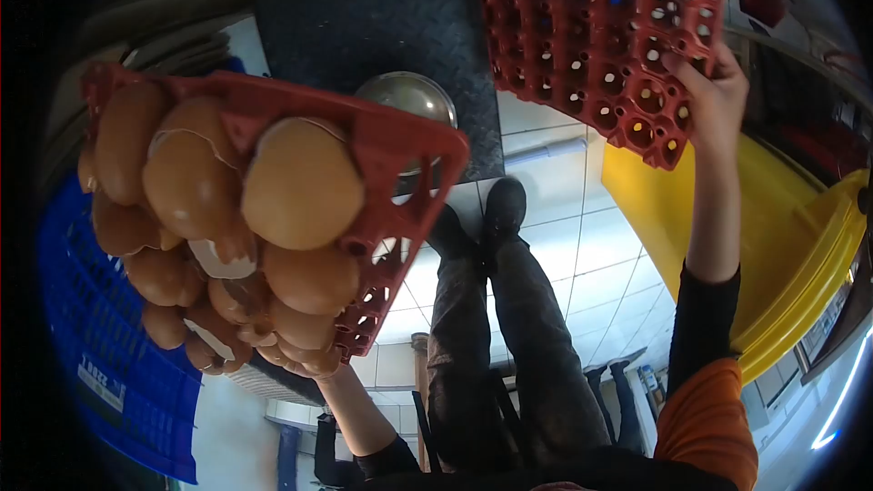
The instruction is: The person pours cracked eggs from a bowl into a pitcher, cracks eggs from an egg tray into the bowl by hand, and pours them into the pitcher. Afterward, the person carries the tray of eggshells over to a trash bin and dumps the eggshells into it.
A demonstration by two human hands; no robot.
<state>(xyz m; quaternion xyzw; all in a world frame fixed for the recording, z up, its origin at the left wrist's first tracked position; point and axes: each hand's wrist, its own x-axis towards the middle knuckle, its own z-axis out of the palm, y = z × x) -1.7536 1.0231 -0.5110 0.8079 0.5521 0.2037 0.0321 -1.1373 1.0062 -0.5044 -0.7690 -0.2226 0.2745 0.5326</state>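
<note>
My left hand (330, 384) holds up a red plastic egg tray (411, 135) from its lower end; its fingers are mostly hidden behind the tray. Several brown eggshells (303, 184) sit in this tray, some cracked with jagged, pale edges. At the upper right, my right hand (718, 95) grips a second red egg tray (577, 32) by its corner, thumb across the lattice. No eggs show in that tray's cups. Between the two trays, a round metal bowl (423, 95) stands on a dark surface, partly covered by the left tray.
A yellow bin (764, 227) stands beneath my right forearm. On the left is a blue plastic crate (118, 336). The dark patterned surface (355, 14) lies ahead, above a white tiled floor (582, 245). Another person's legs (626, 405) show at the lower right.
</note>
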